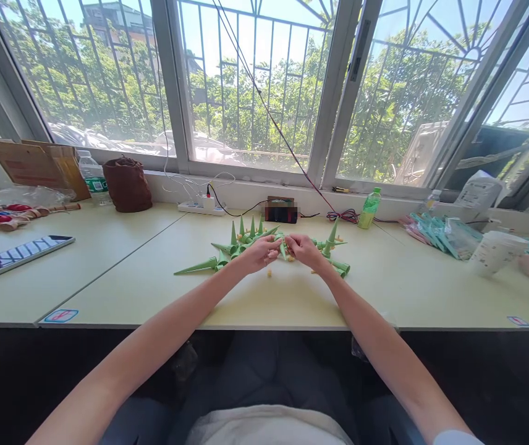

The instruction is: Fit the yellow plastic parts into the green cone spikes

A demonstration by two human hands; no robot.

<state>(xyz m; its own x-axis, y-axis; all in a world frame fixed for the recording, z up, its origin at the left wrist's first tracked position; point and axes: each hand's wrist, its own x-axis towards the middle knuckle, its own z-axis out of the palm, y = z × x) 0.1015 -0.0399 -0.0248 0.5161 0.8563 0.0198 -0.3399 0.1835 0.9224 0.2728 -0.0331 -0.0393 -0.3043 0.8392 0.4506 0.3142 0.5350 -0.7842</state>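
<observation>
A person's left hand (pixel 263 252) and right hand (pixel 302 248) meet above a pale yellow table (pixel 153 290), the fingers of both pinched closely around a small green cone (pixel 282 250) held between them. More green cones (pixel 233 235) lie or stand tip-up on the tabletop to either side of the hands, with small yellow pieces (pixel 269 272) scattered among and in front of them. Beyond sits a dark box-like device (pixel 281 210) near the windows; a green-tinted bottle (pixel 369 208) stands to the right, a smartphone (pixel 18 256) lies at far left
</observation>
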